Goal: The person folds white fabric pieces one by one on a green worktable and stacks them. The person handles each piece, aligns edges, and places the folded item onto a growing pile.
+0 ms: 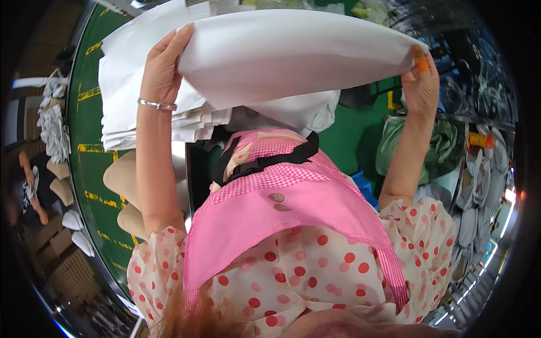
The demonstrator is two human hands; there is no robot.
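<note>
In front of the pink apron [287, 217], a white sheet [298, 53] stretched between left hand [164, 56] and right hand [420, 81], each pinching one end — probably light, flexible, easily creased; best held near its corners, beside the stacked sheets [125, 84].

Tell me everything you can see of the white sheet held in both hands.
The sheet is plain white, smooth and thin, perhaps paper or plastic film. The left hand and right hand pinch its ends, and it bows broadly between them. In view it overlaps the white stack; whether they touch is unclear.
</note>
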